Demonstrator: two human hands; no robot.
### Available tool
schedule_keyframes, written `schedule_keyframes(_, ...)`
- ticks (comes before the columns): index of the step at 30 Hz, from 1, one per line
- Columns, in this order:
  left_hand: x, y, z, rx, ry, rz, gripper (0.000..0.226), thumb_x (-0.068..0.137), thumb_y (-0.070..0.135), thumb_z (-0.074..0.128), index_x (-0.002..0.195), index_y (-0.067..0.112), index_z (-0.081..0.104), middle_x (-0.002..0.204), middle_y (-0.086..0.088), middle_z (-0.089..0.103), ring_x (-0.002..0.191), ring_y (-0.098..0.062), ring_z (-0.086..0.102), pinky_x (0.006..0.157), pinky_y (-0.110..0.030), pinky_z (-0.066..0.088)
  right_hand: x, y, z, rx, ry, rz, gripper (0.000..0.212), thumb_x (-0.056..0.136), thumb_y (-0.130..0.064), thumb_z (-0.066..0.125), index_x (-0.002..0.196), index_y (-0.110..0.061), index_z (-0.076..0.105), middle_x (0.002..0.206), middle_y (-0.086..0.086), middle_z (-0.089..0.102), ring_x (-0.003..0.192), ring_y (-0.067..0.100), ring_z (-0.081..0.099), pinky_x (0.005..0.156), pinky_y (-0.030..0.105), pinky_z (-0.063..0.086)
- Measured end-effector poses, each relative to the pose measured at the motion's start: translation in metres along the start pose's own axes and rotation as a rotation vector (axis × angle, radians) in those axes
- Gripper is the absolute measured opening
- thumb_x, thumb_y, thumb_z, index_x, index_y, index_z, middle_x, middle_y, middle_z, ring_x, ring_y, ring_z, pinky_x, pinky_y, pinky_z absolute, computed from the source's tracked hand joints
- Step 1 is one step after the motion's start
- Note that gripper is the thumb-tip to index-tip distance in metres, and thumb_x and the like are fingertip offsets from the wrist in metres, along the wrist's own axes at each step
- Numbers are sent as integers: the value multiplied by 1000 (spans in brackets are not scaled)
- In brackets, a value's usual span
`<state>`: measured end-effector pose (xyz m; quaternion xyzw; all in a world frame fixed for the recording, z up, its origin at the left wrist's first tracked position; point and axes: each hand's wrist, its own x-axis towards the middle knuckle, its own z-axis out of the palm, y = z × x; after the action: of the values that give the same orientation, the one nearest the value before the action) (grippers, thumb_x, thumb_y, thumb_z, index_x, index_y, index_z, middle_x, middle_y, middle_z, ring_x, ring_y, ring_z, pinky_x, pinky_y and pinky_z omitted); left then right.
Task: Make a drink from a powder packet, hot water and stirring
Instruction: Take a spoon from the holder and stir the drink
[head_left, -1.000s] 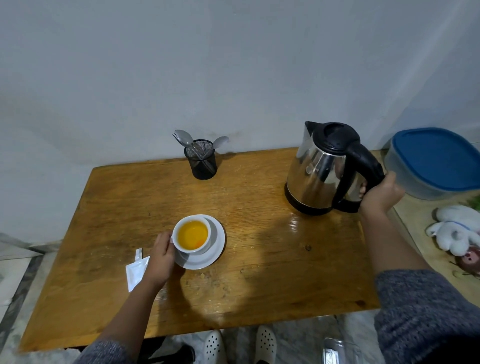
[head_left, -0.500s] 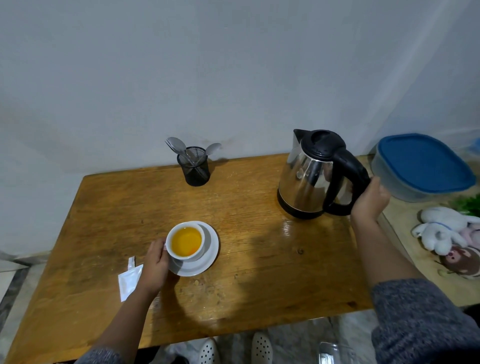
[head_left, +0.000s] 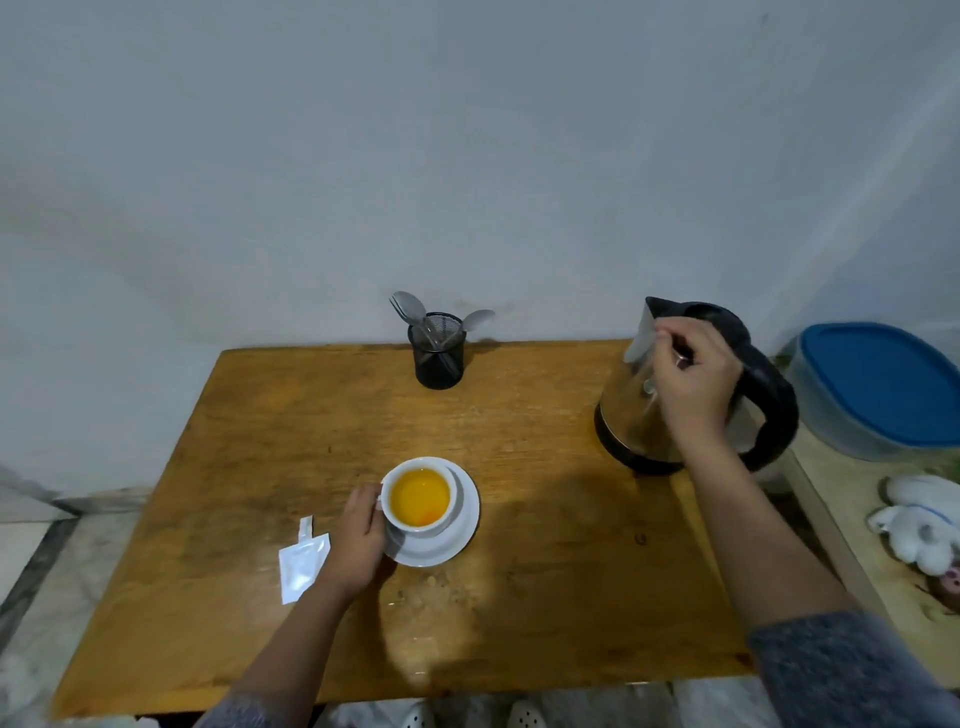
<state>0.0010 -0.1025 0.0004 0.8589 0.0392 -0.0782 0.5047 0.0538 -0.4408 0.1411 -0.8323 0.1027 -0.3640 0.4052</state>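
Note:
A white cup (head_left: 451, 480) of orange-yellow liquid stands on a white saucer (head_left: 464, 536) in the middle of the wooden table (head_left: 545, 597). My left hand (head_left: 358, 540) grips the cup's left side at its handle. An opened white powder packet (head_left: 303, 564) lies flat just left of that hand. At the back right stands the steel kettle (head_left: 623, 415) with a black lid and handle (head_left: 771, 410). My right hand (head_left: 693, 382) hovers in front of the kettle body, off the handle, fingers loosely curled and holding nothing. A black mesh holder (head_left: 439, 358) with spoons (head_left: 410, 306) stands at the back centre.
A grey container with a blue lid (head_left: 883, 384) sits right of the kettle on a lower surface, with soft toys (head_left: 919, 530) in front of it. A pale wall runs behind the table. Floor tiles show on the left, shoes below the front edge.
My right hand has let go of the kettle handle and moved left across the front of the kettle. My left hand stays on the cup. The view has shifted slightly.

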Motion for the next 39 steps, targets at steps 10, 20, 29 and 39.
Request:
schedule_keyframes(10,4,-9,-6,26,-30,49,22,97,29,33,111,28,50,107,-1,53,100,-10,53,86,-28,45,-12,-46,173,32,-607,196,18,84,-3,56,95,-2,70,95,19,70,79,20,59,64,6,42)
schedule_keyframes(20,8,-15,-10,-28,-94,106,31,96,35,30,123,35,45,117,6,50,111,2,45,89,-5,33,11,-49,280,-432,-845,216,14,80,-8,60,91,0,62,88,15,62,80,32,61,66,36,49)
schedule_keyframes(29,12,-20,-9,11,-106,93,31,95,28,33,123,35,43,119,5,50,113,-6,45,94,-22,38,13,-50,295,-634,-831,260,20,87,-11,58,103,-1,62,102,17,63,98,36,62,69,31,41)
schedule_keyframes(39,9,-13,-12,-9,-131,106,31,97,36,27,122,34,45,113,5,50,108,0,47,90,-16,40,21,-97,241,-109,-536,38,14,87,-20,63,93,-14,73,93,6,72,76,18,62,66,27,46)
